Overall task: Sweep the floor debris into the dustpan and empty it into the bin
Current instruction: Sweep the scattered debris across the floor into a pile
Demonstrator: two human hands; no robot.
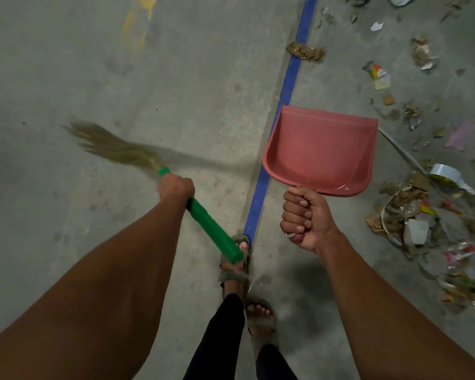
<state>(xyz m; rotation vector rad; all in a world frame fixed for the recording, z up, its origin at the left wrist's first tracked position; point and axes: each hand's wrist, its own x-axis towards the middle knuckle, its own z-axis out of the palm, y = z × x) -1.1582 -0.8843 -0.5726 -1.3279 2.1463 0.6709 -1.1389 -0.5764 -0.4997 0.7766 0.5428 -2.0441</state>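
Note:
My left hand (175, 187) grips a grass broom (113, 145) by its green handle (214, 231); the blurred bristles point left, above the concrete floor. My right hand (303, 218) is closed around the handle of a red dustpan (321, 149), held up in the air with its open mouth facing away from me. Nothing lies in the pan. Floor debris (417, 215) of paper, plastic and cardboard scraps is piled at the right, beside and beyond the dustpan. No bin is in view.
A blue tape line (288, 86) runs up the floor between my hands, with a brown clump (305, 52) across it farther ahead. A tape roll (444, 174) and a thin rod (401, 149) lie among the litter. My sandalled feet (258, 314) stand at the bottom centre.

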